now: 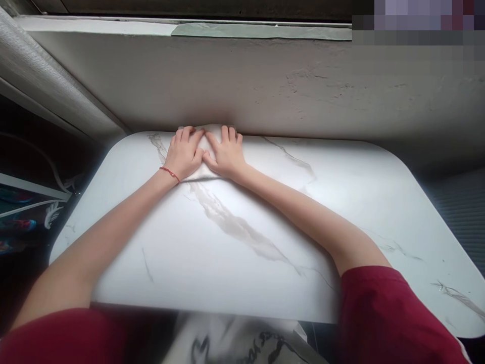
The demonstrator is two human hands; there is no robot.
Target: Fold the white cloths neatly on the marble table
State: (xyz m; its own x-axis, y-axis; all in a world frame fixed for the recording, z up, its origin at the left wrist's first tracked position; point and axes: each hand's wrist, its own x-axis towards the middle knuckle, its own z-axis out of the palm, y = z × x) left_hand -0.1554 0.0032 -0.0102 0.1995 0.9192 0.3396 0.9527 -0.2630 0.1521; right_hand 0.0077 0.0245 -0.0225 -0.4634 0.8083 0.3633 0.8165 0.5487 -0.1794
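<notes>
Head view:

1. Left hand (184, 151) lies palm-down on a white sheet (207, 134). Its grip is apart: the fingers are stretched out flat and curl round nothing.
2. Right hand (226, 151) does the same just beside it, palm-down on the sheet with fingers straight and grip apart.
3. The hands angle in toward each other. The thumbs meet in the middle and the fingertips point at the wall (265, 86).
4. The sheet sits at the far edge of the table (246, 242), about mid-width and right against the wall. The hands cover most of it. White shows between the fingers, and a dark edge line runs under the wrists. I cannot tell whether it is cloth or paper.
5. It bulges up slightly at the wall side, between the two sets of fingertips.
6. A red string (170, 173) is round the left wrist.
7. Both forearms are bare and reach across the table, with dark red sleeves (379, 313) at the near corners of the frame.
8. The table is white marble-look with grey veins and rounded corners.
9. Green tape (261, 31) runs along the ledge above the wall.
10. Printed black-and-white fabric (235, 344) shows below the near table edge.
11. Coloured clutter (18, 222) lies in the dark gap to the left of the table, too dim to identify.
</notes>
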